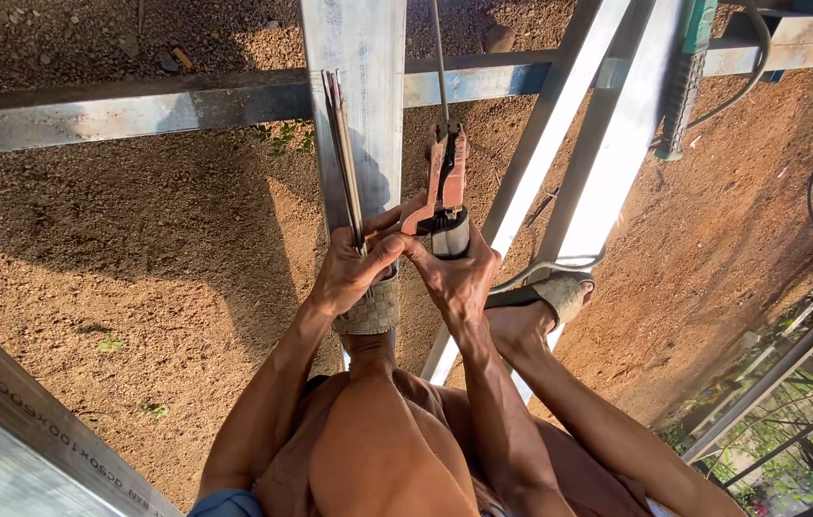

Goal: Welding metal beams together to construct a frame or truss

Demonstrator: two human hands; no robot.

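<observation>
Two hands: left (354,268) grips grey rods (344,158), right (459,278) an orange clamp (445,187).

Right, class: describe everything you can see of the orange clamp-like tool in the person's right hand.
The orange tool looks like a welding electrode holder: a worn, reddish-orange body with dark jaws at its far end, gripping a thin grey rod that runs on up out of view. Its dark rounded handle end sits in the right hand, fingers wrapped around it. It points away from the person, lying over the gap between two pale metal beams. The left hand, holding a bundle of spare rods, touches its near end.
</observation>
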